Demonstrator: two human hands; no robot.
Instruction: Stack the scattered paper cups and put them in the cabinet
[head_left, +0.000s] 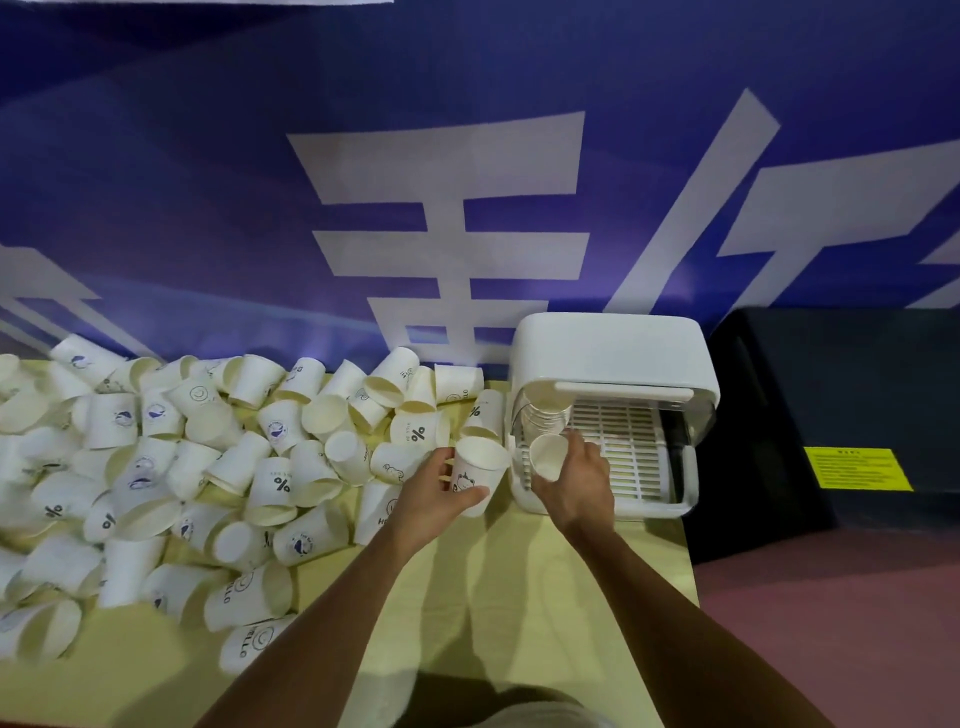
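Several white paper cups (218, 467) with small prints lie scattered in a heap over the left of the yellow table (519, 597). My left hand (431, 493) grips one upright cup (475, 473) with an animal print, just left of the cabinet. My right hand (576, 478) holds another cup (548, 457), its mouth turned toward me, at the open front of the small white cabinet (613, 353). A stack of cups (543, 415) stands inside the cabinet at its left, on a slatted white rack (631, 441).
A blue banner (467, 182) with large white characters hangs behind the table. A black box (831, 415) with a yellow label stands right of the cabinet, on a reddish floor (831, 623). The table's right edge runs just beside the cabinet.
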